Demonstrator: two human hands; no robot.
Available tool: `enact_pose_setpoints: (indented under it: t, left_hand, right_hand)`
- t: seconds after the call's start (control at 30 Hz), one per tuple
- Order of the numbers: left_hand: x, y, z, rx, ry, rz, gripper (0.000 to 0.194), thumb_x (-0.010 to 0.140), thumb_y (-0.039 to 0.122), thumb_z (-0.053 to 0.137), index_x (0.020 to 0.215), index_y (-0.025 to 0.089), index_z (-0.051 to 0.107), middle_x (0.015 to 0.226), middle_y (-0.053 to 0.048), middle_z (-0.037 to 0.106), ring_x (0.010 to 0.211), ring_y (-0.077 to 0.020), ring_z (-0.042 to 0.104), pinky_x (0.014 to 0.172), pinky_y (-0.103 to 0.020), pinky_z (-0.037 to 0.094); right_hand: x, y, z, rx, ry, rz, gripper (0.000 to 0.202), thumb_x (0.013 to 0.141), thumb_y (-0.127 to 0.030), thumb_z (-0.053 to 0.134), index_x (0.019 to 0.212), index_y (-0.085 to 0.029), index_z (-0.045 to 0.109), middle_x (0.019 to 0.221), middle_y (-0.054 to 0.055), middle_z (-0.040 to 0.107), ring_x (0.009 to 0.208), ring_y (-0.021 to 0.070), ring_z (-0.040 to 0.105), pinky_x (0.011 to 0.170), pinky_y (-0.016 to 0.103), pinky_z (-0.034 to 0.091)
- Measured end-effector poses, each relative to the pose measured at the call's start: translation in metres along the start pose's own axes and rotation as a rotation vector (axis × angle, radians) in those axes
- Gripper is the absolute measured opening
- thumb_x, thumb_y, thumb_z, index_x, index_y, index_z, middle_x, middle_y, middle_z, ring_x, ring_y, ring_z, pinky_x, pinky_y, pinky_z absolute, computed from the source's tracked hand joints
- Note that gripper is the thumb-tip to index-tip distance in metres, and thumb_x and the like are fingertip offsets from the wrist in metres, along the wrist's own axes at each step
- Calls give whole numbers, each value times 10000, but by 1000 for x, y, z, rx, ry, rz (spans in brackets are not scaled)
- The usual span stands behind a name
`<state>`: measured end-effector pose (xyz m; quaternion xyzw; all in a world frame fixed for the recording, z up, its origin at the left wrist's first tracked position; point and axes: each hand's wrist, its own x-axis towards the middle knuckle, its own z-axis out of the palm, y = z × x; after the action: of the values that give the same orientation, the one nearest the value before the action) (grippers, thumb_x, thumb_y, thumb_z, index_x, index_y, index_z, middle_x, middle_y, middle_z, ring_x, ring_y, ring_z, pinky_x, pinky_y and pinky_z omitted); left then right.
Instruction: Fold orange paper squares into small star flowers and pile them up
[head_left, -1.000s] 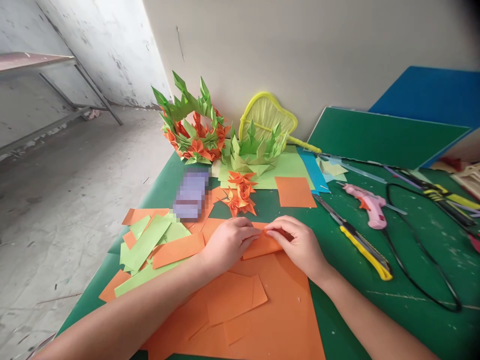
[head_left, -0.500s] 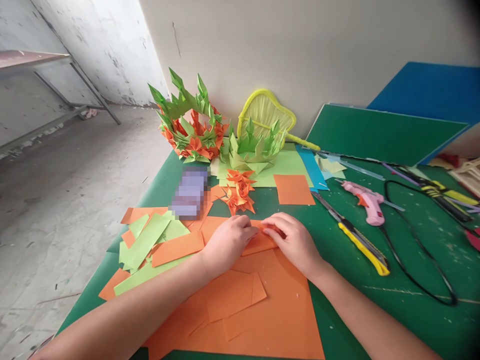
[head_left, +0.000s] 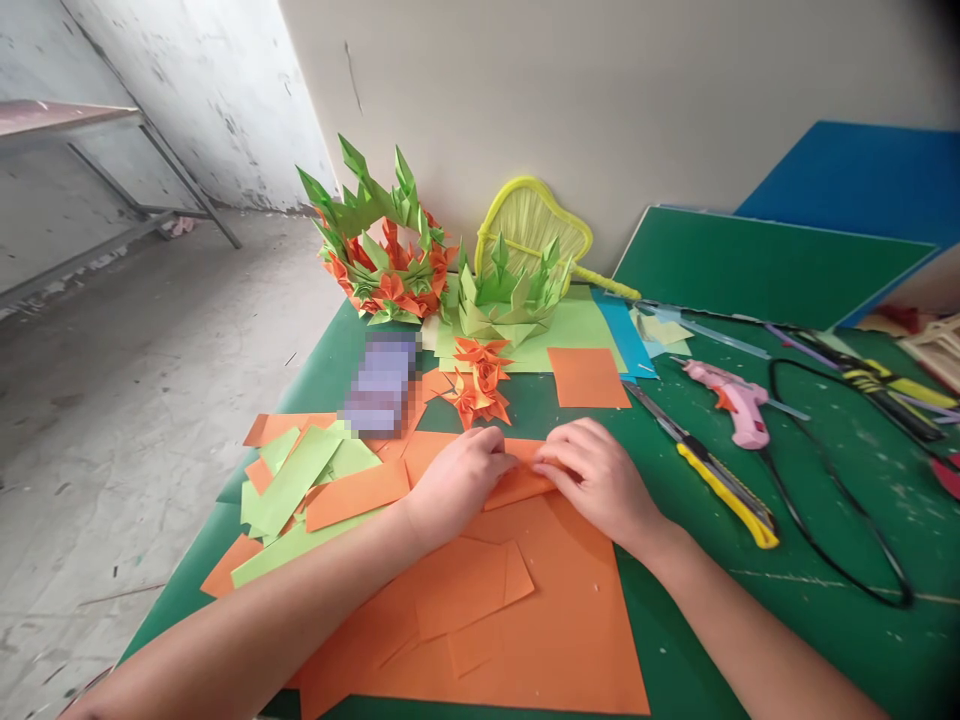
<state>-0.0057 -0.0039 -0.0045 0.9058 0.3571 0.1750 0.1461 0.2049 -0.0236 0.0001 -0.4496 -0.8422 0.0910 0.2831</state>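
Both hands are at a folded orange paper piece point(head_left: 517, 488) on top of a large orange sheet point(head_left: 577, 620). My left hand point(head_left: 465, 480) pinches its left part, fingers curled. At its right part, the thumb and fingers of my right hand point(head_left: 596, 480) are closed on the paper. Loose orange cut pieces point(head_left: 472, 590) lie on the sheet nearer to me. Just beyond my hands sit orange folded paper flowers point(head_left: 480, 385), with a flat orange square point(head_left: 589, 378) to their right.
Green and orange scraps point(head_left: 300, 480) lie left, beside a blurred phone-like object point(head_left: 382, 385). Paper crowns point(head_left: 390, 270) and a yellow fan point(head_left: 532, 225) stand behind. A yellow cutter point(head_left: 724, 495), pink glue gun point(head_left: 731, 400) and black cable lie right.
My right hand has shifted slightly right along the folded orange paper. My left hand stays in nearly the same place.
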Motion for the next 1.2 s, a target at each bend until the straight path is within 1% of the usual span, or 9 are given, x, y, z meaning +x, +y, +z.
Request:
enact_pose_setpoints:
  t: [0.1,0.2,0.4,0.6,0.7,0.8,0.9,1.03,1.2]
  left_hand:
    - [0,0,0,-23,19,13,304,918,118,427,775,160,692,727,-16,431,656,-133,396,605,-254,352]
    - [1,0,-1,-31,14,-2,287,903,113,460,707,152,667,725,-11,429,646,-124,383,592,-252,337]
    - [1,-2,2,-85,9,-11,286,896,140,474,665,151,644,727,-2,400,634,-115,379,579,-249,326]
    - [1,-2,3,-96,21,-16,285,899,152,471,680,152,653,722,-1,397,644,-119,387,588,-249,335]
    - [0,-3,4,-74,17,0,293,914,172,459,702,155,660,729,-5,399,654,-126,389,594,-250,337]
    - [0,-4,4,-50,31,9,307,925,161,422,755,165,678,731,-11,409,662,-136,392,603,-255,341]
    - [-1,-4,4,-38,24,11,330,920,131,385,796,169,688,741,-21,432,667,-144,401,607,-259,353]
    - [-2,-5,4,-40,17,6,356,927,135,358,816,171,694,761,-32,459,666,-145,413,613,-263,373]
    - [-1,-4,3,-118,57,-17,327,928,163,384,822,183,693,743,-22,460,642,-137,415,608,-261,368]
  right_hand:
    - [-1,-2,-8,8,-116,-204,176,955,-280,530,924,-218,692,880,56,670,842,199,560,768,361,438]
    - [0,-5,-9,-23,-180,-307,219,973,-302,498,1018,-206,689,915,67,690,846,199,572,752,363,429]
    - [-3,-14,2,-25,-253,-369,239,972,-297,497,1099,-170,656,894,73,687,858,215,571,747,364,452]
    - [-2,-22,6,44,-294,-386,234,956,-290,526,1134,-205,650,914,61,677,940,222,571,818,371,459]
    - [-1,-19,-2,37,-312,-354,216,957,-268,502,1059,-213,685,887,62,664,905,215,566,782,361,447]
    - [-1,-8,-16,-2,-293,-314,249,940,-211,477,855,-203,711,779,56,627,786,195,548,709,344,419]
    - [-2,9,-31,-21,-291,-226,358,934,-208,473,624,-210,651,666,36,565,653,165,481,640,323,386]
    - [-5,25,-44,15,-304,-151,353,923,-221,515,589,-213,632,630,31,555,662,171,491,601,309,368]
    - [-6,20,-42,-87,-305,-246,354,929,-184,460,624,-209,637,681,51,574,670,178,472,651,337,393]
